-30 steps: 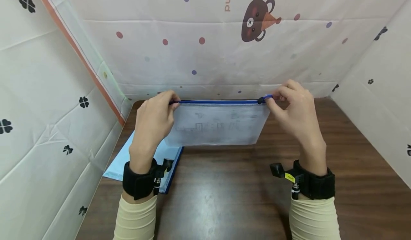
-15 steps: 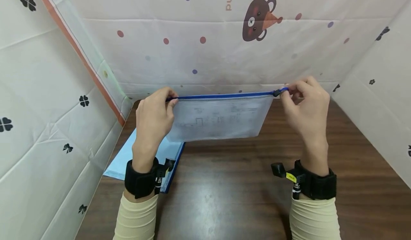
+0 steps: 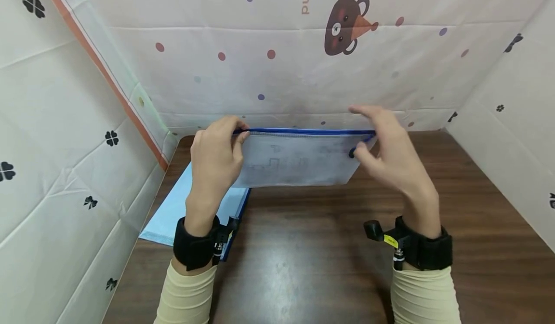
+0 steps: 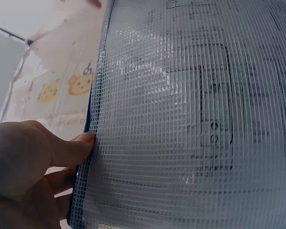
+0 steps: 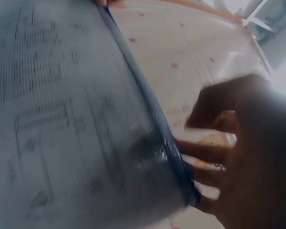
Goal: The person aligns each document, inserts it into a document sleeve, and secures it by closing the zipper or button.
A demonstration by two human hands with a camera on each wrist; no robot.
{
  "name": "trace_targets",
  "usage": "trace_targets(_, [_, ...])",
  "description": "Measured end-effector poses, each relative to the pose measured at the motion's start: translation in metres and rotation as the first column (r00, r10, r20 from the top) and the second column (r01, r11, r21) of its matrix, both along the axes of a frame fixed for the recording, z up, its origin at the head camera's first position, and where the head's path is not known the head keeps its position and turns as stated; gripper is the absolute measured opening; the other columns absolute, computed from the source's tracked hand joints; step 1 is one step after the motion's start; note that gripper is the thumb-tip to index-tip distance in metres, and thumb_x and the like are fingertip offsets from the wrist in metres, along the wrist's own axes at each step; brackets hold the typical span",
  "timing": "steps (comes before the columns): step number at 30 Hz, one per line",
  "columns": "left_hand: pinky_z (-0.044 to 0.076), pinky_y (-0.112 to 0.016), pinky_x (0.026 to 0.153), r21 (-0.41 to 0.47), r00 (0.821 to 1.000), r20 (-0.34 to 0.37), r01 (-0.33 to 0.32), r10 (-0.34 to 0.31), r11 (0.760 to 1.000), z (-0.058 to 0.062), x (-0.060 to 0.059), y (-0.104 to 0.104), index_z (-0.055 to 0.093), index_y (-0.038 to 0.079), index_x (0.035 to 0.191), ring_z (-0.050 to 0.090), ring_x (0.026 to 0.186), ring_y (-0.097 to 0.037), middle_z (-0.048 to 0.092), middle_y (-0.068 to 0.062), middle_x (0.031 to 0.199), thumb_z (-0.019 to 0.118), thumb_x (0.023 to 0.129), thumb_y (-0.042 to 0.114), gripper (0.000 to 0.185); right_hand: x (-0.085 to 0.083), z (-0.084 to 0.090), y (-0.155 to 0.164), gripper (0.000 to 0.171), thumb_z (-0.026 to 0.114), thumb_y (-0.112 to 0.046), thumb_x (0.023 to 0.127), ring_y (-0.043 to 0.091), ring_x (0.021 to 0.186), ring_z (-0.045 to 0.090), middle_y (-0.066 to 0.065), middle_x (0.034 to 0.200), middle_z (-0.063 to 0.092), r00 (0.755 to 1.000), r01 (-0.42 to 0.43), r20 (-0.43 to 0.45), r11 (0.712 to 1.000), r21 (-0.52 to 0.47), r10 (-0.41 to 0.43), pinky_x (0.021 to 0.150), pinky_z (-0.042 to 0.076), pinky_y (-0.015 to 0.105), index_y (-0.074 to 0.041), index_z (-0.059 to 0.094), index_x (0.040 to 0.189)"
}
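Note:
A translucent mesh zip pouch (image 3: 299, 162) with a blue zipper edge is held up over the table, its zipper along the top. Printed line drawings show through it, also filling much of the left wrist view. My left hand (image 3: 217, 157) pinches the pouch's top left corner between thumb and fingers. At the top right corner my right hand (image 3: 394, 153) has its thumb and index finger spread apart. A dark zipper pull (image 3: 352, 152) hangs beside that thumb. In the blurred right wrist view, fingers (image 5: 207, 174) of this hand touch the blue edge.
Below my left hand a light blue flat pouch (image 3: 173, 218) with a dark blue edge lies on the brown wood table (image 3: 312, 251). A patterned white sheet (image 3: 208, 83) stands behind the table, with more sheeting at both sides.
My right hand pulled the zipper's end outward to the right, then came back left and spread its thumb and index finger. The pull now hangs down. My left hand shifted slightly right, still pinching.

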State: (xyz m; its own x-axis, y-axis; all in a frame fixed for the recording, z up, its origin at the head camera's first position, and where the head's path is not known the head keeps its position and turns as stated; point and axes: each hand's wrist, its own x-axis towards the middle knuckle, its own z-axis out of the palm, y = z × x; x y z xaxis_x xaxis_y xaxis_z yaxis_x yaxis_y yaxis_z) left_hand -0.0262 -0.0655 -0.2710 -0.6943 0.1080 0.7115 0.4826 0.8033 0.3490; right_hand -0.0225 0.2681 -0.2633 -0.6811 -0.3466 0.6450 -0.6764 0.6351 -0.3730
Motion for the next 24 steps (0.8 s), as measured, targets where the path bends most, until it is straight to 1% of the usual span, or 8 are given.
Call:
trace_targets(6, [0.049, -0.053, 0.088, -0.141, 0.986, -0.142, 0.068, -0.088, 0.988, -0.001, 0.001, 0.015, 0.076, 0.008, 0.104, 0.07, 0.097, -0.03, 0.075, -0.008, 0.103, 0.067, 0.106, 0.016, 0.012, -0.001, -0.007, -0.028, 0.061, 0.068, -0.015, 0.103, 0.027, 0.141, 0.054, 0.008, 0.154, 0.057, 0.993, -0.072, 0.105, 0.988, 0.137, 0.058, 0.11, 0.045, 0.052, -0.016, 0.047, 0.161])
trace_targets(9, [0.047, -0.054, 0.094, -0.156, 0.965, -0.213, 0.121, -0.153, 0.98, -0.002, 0.001, 0.021, 0.077, 0.007, 0.106, 0.068, 0.104, -0.031, 0.074, -0.009, 0.106, 0.065, 0.107, 0.016, 0.015, -0.003, -0.012, -0.037, 0.039, 0.066, -0.015, 0.106, 0.023, 0.103, 0.069, 0.008, 0.13, 0.072, 0.996, -0.049, 0.077, 0.985, 0.167, 0.036, 0.088, 0.055, 0.046, -0.01, 0.064, 0.145])
trace_targets(11, [0.045, -0.056, 0.101, -0.116, 0.949, -0.268, 0.137, -0.164, 0.984, 0.0, 0.001, 0.024, 0.075, 0.006, 0.115, 0.064, 0.113, -0.034, 0.071, -0.012, 0.118, 0.066, 0.107, 0.015, 0.016, -0.002, -0.011, -0.04, 0.027, 0.065, -0.009, 0.106, 0.018, 0.082, 0.067, 0.007, 0.115, 0.077, 0.999, -0.042, 0.031, 0.986, 0.159, 0.038, 0.074, 0.054, 0.04, -0.007, 0.072, 0.132])
trace_targets(15, [0.038, -0.052, 0.116, 0.079, 0.949, -0.311, 0.083, -0.055, 0.993, 0.004, 0.002, 0.021, 0.054, 0.007, 0.149, 0.048, 0.139, -0.034, 0.051, -0.017, 0.151, 0.071, 0.104, 0.02, 0.051, 0.006, -0.008, -0.04, 0.021, 0.063, -0.005, 0.106, 0.018, 0.073, 0.066, 0.009, 0.109, 0.078, 0.996, 0.002, -0.085, 0.995, 0.095, 0.006, 0.066, 0.05, 0.037, -0.004, 0.075, 0.123])
trace_targets(17, [0.032, -0.048, 0.122, 0.194, 0.97, -0.238, 0.003, 0.044, 0.981, 0.003, 0.001, 0.017, 0.035, 0.01, 0.163, 0.035, 0.15, -0.031, 0.036, -0.017, 0.163, 0.072, 0.103, 0.03, 0.074, 0.009, -0.007, -0.038, 0.02, 0.063, -0.004, 0.106, 0.017, 0.071, 0.064, 0.011, 0.106, 0.078, 0.991, 0.024, -0.134, 0.999, 0.025, -0.021, 0.064, 0.048, 0.033, -0.003, 0.075, 0.122])
trace_targets(20, [0.028, -0.048, 0.125, 0.341, 0.995, -0.012, -0.092, 0.102, 0.936, -0.003, -0.004, 0.006, 0.007, 0.014, 0.171, 0.024, 0.158, -0.029, 0.018, -0.013, 0.173, 0.068, 0.102, 0.047, 0.098, 0.011, -0.008, -0.038, 0.018, 0.061, -0.004, 0.107, 0.012, 0.056, 0.048, 0.009, 0.084, 0.07, 0.984, 0.02, -0.174, 0.993, -0.117, -0.04, 0.056, 0.035, 0.025, -0.001, 0.074, 0.119])
trace_targets(22, [0.033, -0.052, 0.122, 0.397, 0.987, 0.158, -0.099, 0.039, 0.912, -0.008, -0.01, -0.001, -0.009, 0.017, 0.17, 0.028, 0.157, -0.03, 0.017, -0.012, 0.174, 0.062, 0.102, 0.057, 0.106, 0.011, -0.008, -0.04, 0.019, 0.059, -0.006, 0.108, 0.011, 0.053, 0.044, 0.009, 0.077, 0.064, 0.985, -0.002, -0.169, 0.971, -0.238, -0.04, 0.053, 0.033, 0.021, 0.001, 0.073, 0.119])
trace_targets(24, [0.041, -0.056, 0.115, 0.411, 0.95, 0.305, -0.067, -0.068, 0.909, -0.012, -0.018, -0.007, -0.015, 0.019, 0.169, 0.039, 0.152, -0.034, 0.025, -0.012, 0.172, 0.057, 0.104, 0.06, 0.105, 0.012, -0.009, -0.043, 0.021, 0.058, -0.007, 0.109, 0.011, 0.057, 0.052, 0.011, 0.081, 0.065, 0.99, -0.021, -0.136, 0.925, -0.381, -0.033, 0.057, 0.04, 0.018, 0.004, 0.072, 0.121])
